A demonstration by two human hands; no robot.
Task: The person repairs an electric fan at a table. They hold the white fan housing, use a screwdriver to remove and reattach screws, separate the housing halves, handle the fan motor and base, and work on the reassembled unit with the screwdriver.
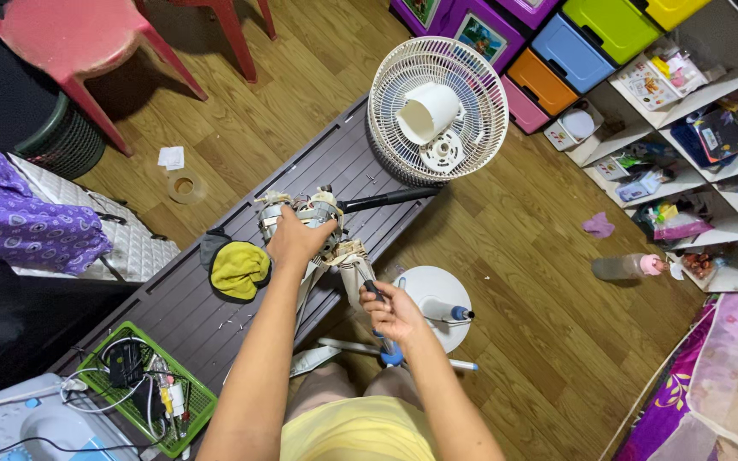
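Left hand clamped over bare fan motor at middle of dark low table, pinning it steady. Right hand closed around screwdriver, tip angled into motor's near right side. Fan grille with white cover parked at far table end, clear of work. Yellow cloth just left of motor. Green basket near left. Round fan base on floor at right.

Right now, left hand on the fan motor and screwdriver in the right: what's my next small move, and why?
Probably bring the screwdriver tip squarely onto the motor housing before turning. The left hand already grips the motor on the bench, and the right hand holds the tool angled up close beside it; the screw itself is too small to make out.
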